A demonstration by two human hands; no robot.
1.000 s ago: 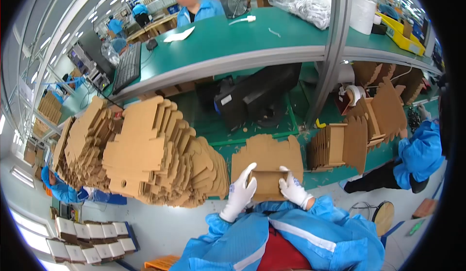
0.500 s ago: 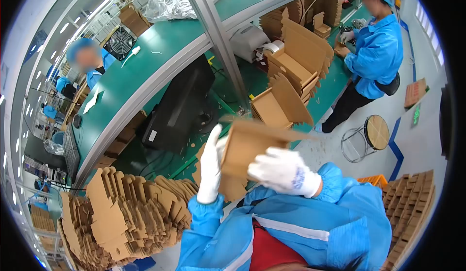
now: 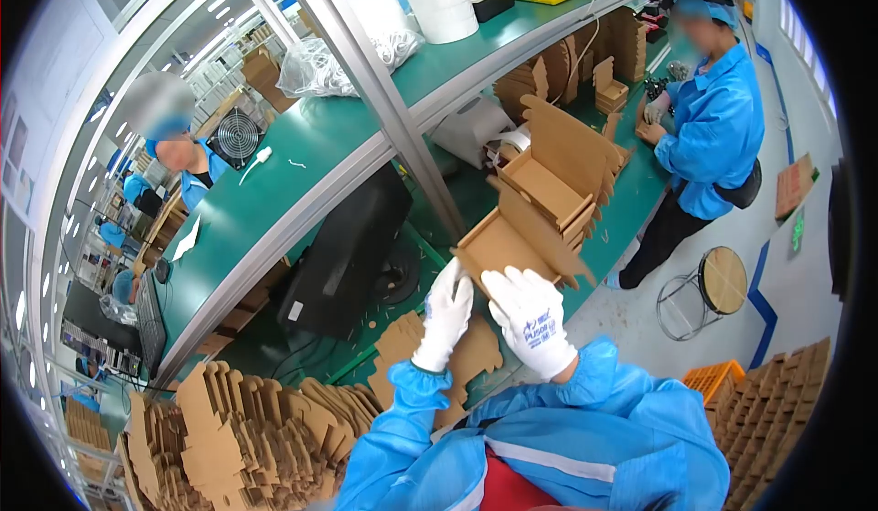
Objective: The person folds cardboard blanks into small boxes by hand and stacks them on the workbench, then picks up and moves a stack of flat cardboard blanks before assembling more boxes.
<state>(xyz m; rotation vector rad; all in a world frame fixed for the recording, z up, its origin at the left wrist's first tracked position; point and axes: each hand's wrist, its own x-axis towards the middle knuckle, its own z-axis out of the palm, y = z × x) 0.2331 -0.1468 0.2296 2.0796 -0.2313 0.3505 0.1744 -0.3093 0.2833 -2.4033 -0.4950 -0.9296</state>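
We've L hand point(image 3: 448, 314) & R hand point(image 3: 532, 321) both holding the open box point(image 3: 497, 244) by the box stack point(image 3: 551, 184); prob. placing step, next move needs careful lining-up, then release.

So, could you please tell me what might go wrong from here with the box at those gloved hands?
The left hand and right hand are at the near side of an open cardboard box. A hard push might bump or shift the open cardboard boxes just beyond.

The flat cardboard blanks are piled unevenly, close to the left sleeve, so a knock could slide some loose.
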